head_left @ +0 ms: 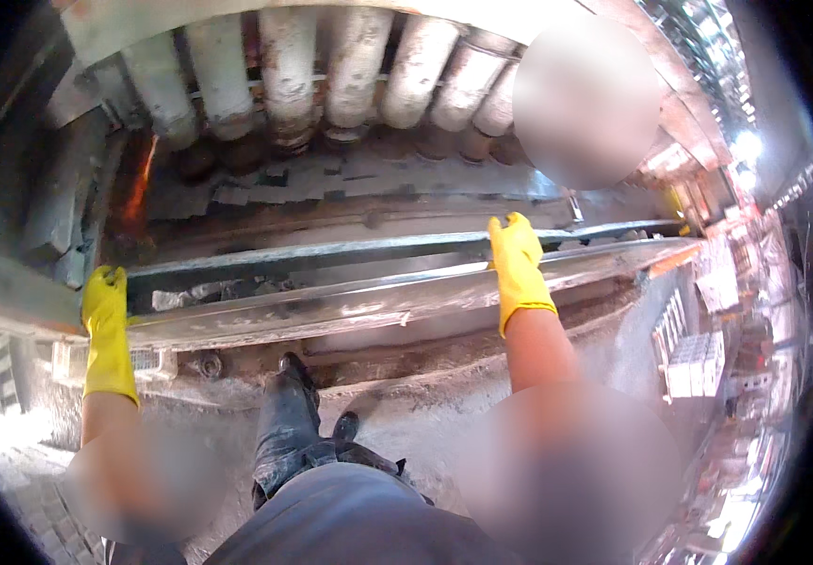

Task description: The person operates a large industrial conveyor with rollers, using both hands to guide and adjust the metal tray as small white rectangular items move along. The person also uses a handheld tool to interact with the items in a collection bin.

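Grey shirt fabric (350,518) marks the operator's position, facing a machine bed with a row of pale cylinders (289,71) at its far side. Workpiece: one long, narrow grey bar (331,254), lying crosswise just behind the front rail (350,318), with pale rubble (190,294) in the gap between them.

Grip state: the gloved right hand (521,259) reaches over the rail with fingers curled at the bar, right of its middle. The gloved left hand (107,330) is bent at the bar's left end. Whether either hand is clenched on the bar or merely rests there cannot be told; the gloves hide the contact.

Handling, as judged: probably stiff and heavy for its slenderness, with dusty edges liable to slip. Take hold near both ends, well apart, to limit tipping; rubber gloves should aid friction.
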`<state>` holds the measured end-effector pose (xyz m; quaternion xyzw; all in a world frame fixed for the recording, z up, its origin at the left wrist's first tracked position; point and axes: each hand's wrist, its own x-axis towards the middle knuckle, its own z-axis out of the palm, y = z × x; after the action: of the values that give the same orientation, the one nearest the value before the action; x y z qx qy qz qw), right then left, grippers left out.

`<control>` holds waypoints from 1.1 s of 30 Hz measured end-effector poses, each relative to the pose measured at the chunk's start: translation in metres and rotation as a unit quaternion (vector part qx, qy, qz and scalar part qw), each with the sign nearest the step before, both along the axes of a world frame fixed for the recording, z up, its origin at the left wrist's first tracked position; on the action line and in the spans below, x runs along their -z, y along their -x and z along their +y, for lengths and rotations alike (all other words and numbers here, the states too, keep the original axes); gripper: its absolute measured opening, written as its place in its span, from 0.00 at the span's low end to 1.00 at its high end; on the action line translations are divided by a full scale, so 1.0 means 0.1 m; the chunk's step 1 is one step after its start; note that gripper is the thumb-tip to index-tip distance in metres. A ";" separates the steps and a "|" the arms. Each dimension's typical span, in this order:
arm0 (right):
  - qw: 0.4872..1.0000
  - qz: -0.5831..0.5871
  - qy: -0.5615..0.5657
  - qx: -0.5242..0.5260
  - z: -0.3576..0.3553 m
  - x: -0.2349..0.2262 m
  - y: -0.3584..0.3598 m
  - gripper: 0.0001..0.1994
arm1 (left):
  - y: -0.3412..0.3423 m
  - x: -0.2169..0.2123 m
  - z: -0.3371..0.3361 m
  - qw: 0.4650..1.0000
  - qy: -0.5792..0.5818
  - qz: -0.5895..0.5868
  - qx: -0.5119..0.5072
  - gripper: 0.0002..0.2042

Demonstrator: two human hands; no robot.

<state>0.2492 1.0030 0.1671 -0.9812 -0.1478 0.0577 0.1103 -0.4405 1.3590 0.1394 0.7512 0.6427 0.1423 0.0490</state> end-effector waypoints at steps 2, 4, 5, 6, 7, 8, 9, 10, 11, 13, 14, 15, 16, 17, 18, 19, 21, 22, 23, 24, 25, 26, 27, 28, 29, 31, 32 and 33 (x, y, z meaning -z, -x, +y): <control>1.000 -0.014 0.008 -0.013 -0.02 0.00 0.02 0.31 | -0.10 -0.05 -0.06 0.999 0.023 0.002 -0.049 0.27; 1.000 -0.010 0.003 -0.018 -0.03 0.03 0.00 0.31 | -0.20 -0.15 -0.10 0.996 0.043 0.010 -0.081 0.27; 1.000 -0.007 0.001 -0.021 -0.05 0.05 -0.02 0.31 | -0.26 -0.22 -0.12 0.995 0.051 0.016 -0.087 0.27; 1.000 0.003 -0.014 -0.018 -0.07 0.08 -0.05 0.31 | -0.31 -0.25 -0.14 0.994 0.060 0.022 -0.094 0.27; 0.999 0.012 -0.030 -0.019 -0.07 0.11 -0.06 0.31 | -0.27 -0.21 -0.14 0.994 0.052 -0.014 -0.090 0.27; 0.999 0.012 -0.038 -0.024 -0.08 0.16 -0.08 0.31 | -0.24 -0.18 -0.14 0.994 0.048 -0.008 -0.094 0.27; 0.998 0.010 -0.047 -0.029 -0.08 0.19 -0.11 0.30 | -0.21 -0.14 -0.15 0.994 0.044 -0.001 -0.097 0.27; 0.999 0.007 -0.047 -0.026 -0.09 0.22 -0.11 0.31 | -0.29 -0.16 -0.17 0.994 0.041 0.005 -0.099 0.27; 0.999 0.006 -0.047 -0.022 -0.12 0.24 -0.11 0.31 | -0.42 -0.25 -0.25 0.993 0.051 -0.004 -0.104 0.27; 0.999 -0.003 -0.029 -0.017 -0.14 0.22 -0.11 0.31 | -0.62 -0.43 -0.39 0.990 0.070 -0.021 -0.118 0.27; 1.000 -0.007 -0.013 -0.023 -0.10 0.17 -0.07 0.32 | -0.50 -0.40 -0.35 0.991 0.061 -0.016 -0.115 0.27; 0.999 -0.012 0.004 -0.029 -0.06 0.12 -0.04 0.32 | -0.33 -0.29 -0.26 0.992 0.054 -0.010 -0.111 0.27; 1.000 0.003 -0.009 -0.016 -0.05 0.12 -0.02 0.32 | -0.23 -0.19 -0.21 0.993 0.048 -0.004 -0.105 0.27; 1.000 0.017 -0.022 0.000 -0.06 0.11 -0.03 0.31 | -0.24 -0.16 -0.19 0.994 0.038 -0.003 -0.098 0.28; 0.999 0.030 -0.034 0.016 -0.06 0.09 -0.03 0.31 | -0.25 -0.14 -0.16 0.995 0.029 -0.001 -0.090 0.28; 1.000 0.008 -0.018 0.000 -0.07 0.07 0.00 0.32 | -0.23 -0.12 -0.16 0.996 0.020 0.004 -0.086 0.29; 1.000 0.020 -0.022 0.008 -0.09 0.10 -0.03 0.32 | -0.19 -0.09 -0.14 0.997 0.013 0.011 -0.077 0.28; 0.999 0.028 -0.029 0.014 -0.10 0.15 -0.06 0.32 | -0.17 -0.04 -0.11 0.997 0.009 0.014 -0.072 0.27; 1.000 0.015 -0.006 0.002 -0.08 0.08 -0.03 0.33 | -0.12 -0.01 -0.10 0.998 -0.007 -0.001 -0.065 0.27; 1.000 0.021 -0.009 -0.001 -0.06 0.11 -0.06 0.33 | -0.06 0.02 -0.09 0.998 -0.008 -0.001 -0.067 0.27; 1.000 0.012 -0.001 -0.004 -0.07 0.08 -0.04 0.33 | -0.14 -0.01 -0.14 0.998 -0.007 -0.002 -0.068 0.27; 1.000 0.005 0.006 -0.011 -0.05 0.03 0.01 0.33 | -0.19 -0.06 -0.20 0.997 -0.008 0.000 -0.073 0.27; 1.000 -0.001 0.010 -0.009 -0.11 0.00 0.02 0.33 | -0.25 -0.11 -0.19 0.998 -0.014 0.006 -0.065 0.26; 1.000 -0.007 0.013 -0.016 -0.08 0.02 0.03 0.34 | -0.22 -0.12 -0.21 0.998 -0.021 0.012 -0.066 0.26; 1.000 0.021 -0.022 0.000 -0.10 0.04 0.00 0.34 | -0.22 -0.12 -0.22 0.998 -0.025 0.016 -0.063 0.26; 1.000 0.011 -0.015 -0.004 -0.10 0.13 -0.09 0.34 | -0.24 -0.09 -0.21 0.996 -0.045 0.025 -0.066 0.25; 1.000 0.000 -0.019 -0.009 -0.12 0.15 -0.10 0.34 | -0.27 -0.09 -0.22 0.996 -0.053 0.029 -0.065 0.25; 1.000 0.000 -0.014 -0.009 -0.14 0.18 -0.12 0.34 | -0.28 -0.10 -0.22 0.997 -0.040 0.021 -0.069 0.25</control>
<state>0.2609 0.9886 0.1491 -0.9780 -0.1577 0.0571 0.1238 -0.4128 1.3367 0.1490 0.7094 0.6876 0.1548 -0.0042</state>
